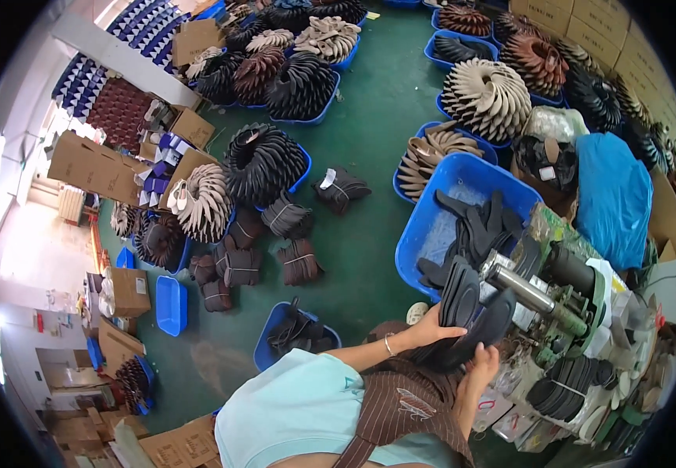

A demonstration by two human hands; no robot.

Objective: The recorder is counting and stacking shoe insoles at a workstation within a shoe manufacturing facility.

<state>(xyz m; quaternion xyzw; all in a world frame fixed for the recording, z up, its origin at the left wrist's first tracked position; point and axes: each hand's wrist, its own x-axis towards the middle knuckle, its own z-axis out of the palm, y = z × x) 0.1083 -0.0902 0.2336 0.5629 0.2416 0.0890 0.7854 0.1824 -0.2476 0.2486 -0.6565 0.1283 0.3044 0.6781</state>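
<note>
My left hand is closed round the lower end of a stack of black shoe soles, the thumb lying across them. Another black sole leans apart from that stack on its right side. My right hand is at the lower end of this sole, its fingers bent up against it. Just beyond my hands stands a large blue tub with loose black soles inside. To the right of the soles is a machine with a shiny metal roller.
A smaller blue tub with dark pieces stands on the green floor at my left. Tied dark bundles lie farther off. Tubs of soles fanned in rings line both sides. A tied stack of black soles sits by the machine.
</note>
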